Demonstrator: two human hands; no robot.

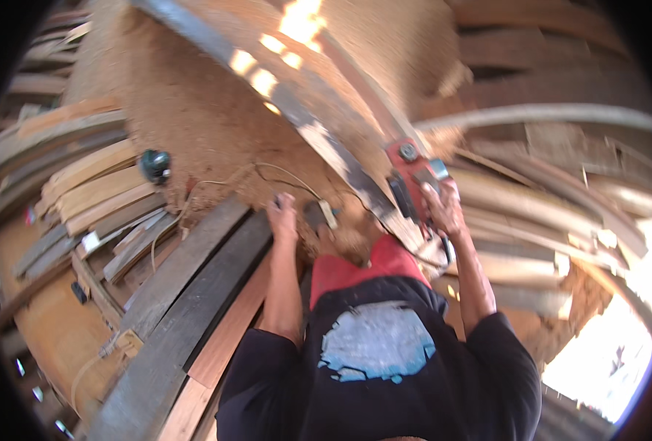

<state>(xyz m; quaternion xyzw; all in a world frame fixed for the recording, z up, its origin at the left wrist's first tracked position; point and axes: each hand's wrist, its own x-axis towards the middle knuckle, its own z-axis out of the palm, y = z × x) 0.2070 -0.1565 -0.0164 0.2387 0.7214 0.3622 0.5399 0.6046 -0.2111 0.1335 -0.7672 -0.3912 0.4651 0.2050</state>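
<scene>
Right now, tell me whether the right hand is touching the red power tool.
Touching. The head view shows the right hand with its fingers wrapped over the rear of the red power tool, which sits on the long plank.

The camera on my head is looking steeply down over my dark shirt, close to my hands, and is facing forward to the long plank beyond it. Edges are bending near the rim.
</scene>
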